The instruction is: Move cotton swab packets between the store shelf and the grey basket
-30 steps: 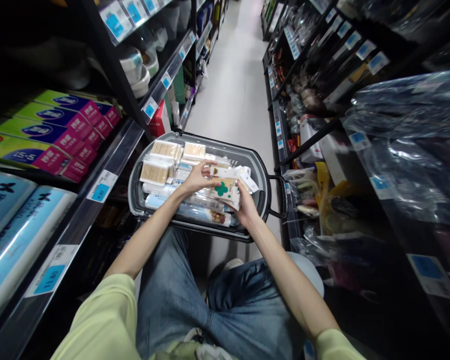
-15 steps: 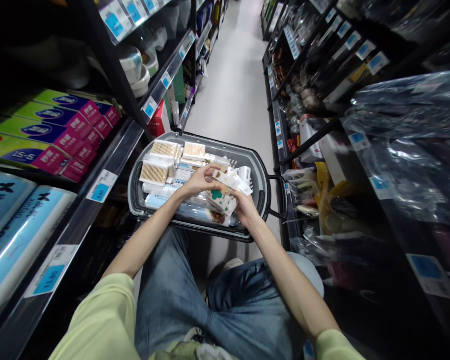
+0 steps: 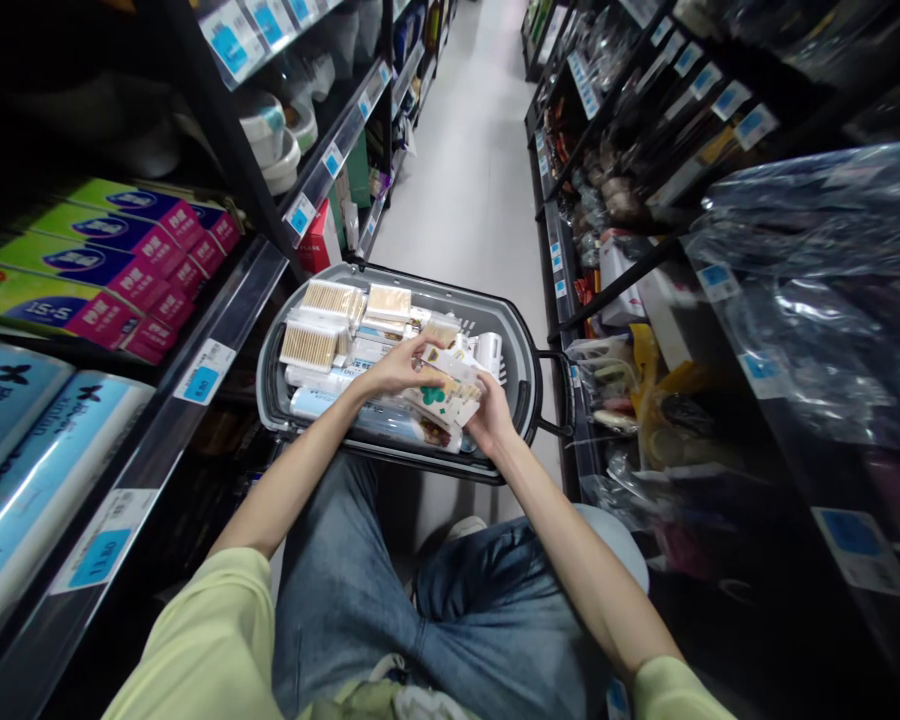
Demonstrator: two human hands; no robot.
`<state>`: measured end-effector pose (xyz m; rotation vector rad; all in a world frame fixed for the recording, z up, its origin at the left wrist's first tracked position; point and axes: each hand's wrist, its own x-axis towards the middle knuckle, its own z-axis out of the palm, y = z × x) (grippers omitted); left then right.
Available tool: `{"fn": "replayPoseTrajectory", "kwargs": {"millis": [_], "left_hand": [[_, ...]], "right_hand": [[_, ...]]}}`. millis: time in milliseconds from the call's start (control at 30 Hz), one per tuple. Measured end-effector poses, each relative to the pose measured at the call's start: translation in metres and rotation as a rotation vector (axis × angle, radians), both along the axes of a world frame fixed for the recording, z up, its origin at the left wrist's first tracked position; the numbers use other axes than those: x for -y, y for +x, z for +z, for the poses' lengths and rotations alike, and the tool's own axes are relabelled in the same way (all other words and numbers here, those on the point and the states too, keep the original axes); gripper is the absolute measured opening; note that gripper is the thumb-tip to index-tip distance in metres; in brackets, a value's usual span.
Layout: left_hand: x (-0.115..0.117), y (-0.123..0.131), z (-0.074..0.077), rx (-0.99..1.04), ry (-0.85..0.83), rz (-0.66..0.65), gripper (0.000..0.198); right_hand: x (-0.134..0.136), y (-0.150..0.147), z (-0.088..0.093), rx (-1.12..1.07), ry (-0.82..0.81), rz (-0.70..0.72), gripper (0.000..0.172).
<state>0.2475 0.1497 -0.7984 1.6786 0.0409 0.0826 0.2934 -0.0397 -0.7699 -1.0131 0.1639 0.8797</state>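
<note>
Over the right half of a grey shopping basket, both hands hold small flat packages, white and beige with a green clover print. My left hand grips their upper left side, thumb and fingers bent around it. My right hand has its fingers closed on the right edge. How many packages are stacked there I cannot tell. Left of the hands in the basket lie clear packs of cotton swabs and a beige square pack. Blue-and-white wrapped rolls lie below them, partly behind my left forearm.
The basket stands in a narrow aisle, its black handle close to the right shelf. Pink-and-green boxes and large blue rolls fill the left shelves. Plastic-wrapped goods crowd the right side. My knees are just below the basket.
The white top edge of the packages, raised between the fingers before, now lies flatter and lines up more with the clover pack. My right hand has shifted slightly; the basket has not moved.
</note>
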Motion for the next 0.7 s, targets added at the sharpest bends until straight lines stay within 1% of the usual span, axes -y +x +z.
{"fn": "replayPoseTrajectory", "kwargs": {"millis": [67, 133, 200, 267, 333, 400, 433, 467, 533, 567, 600, 633, 700], "left_hand": [[0.001, -0.001, -0.001, 0.005, 0.049, 0.02, 0.066], [0.003, -0.001, -0.002, 0.014, 0.094, 0.056, 0.066], [0.004, 0.0, -0.004, 0.02, 0.122, 0.087, 0.066], [0.006, 0.003, -0.006, 0.021, 0.111, 0.126, 0.066], [0.007, 0.006, -0.006, 0.01, 0.017, 0.183, 0.068], [0.007, 0.009, -0.003, -0.027, -0.195, 0.216, 0.067], [0.008, 0.009, -0.001, -0.065, -0.335, 0.197, 0.066], [0.008, 0.008, 0.002, -0.115, -0.478, 0.149, 0.066], [0.009, 0.006, 0.009, -0.221, -0.71, -0.009, 0.071], [0.01, 0.003, 0.012, -0.262, -0.783, -0.096, 0.075], [0.011, 0.001, 0.015, -0.291, -0.824, -0.175, 0.078], [0.012, -0.001, 0.017, -0.304, -0.842, -0.233, 0.079], [0.014, -0.005, 0.017, -0.303, -0.834, -0.285, 0.077]], "right_hand": [[0.0, -0.003, 0.0, 0.016, 0.047, 0.013, 0.039], [-0.001, -0.007, -0.002, 0.088, 0.051, -0.016, 0.044], [-0.003, -0.01, -0.007, 0.14, 0.012, -0.057, 0.048], [-0.005, -0.011, -0.009, 0.143, -0.037, -0.086, 0.048], [-0.006, -0.009, -0.006, 0.17, -0.082, -0.137, 0.044], [-0.006, -0.008, 0.003, 0.309, -0.107, -0.266, 0.046], [-0.005, -0.008, 0.008, 0.397, -0.112, -0.357, 0.049], [-0.005, -0.008, 0.014, 0.475, -0.115, -0.451, 0.052], [-0.003, -0.012, 0.024, 0.572, -0.133, -0.603, 0.053], [-0.002, -0.015, 0.026, 0.6, -0.157, -0.643, 0.052], [-0.002, -0.018, 0.026, 0.632, -0.184, -0.653, 0.05], [-0.001, -0.02, 0.025, 0.671, -0.209, -0.629, 0.049], [-0.001, -0.024, 0.016, 0.755, -0.253, -0.505, 0.049]]}}
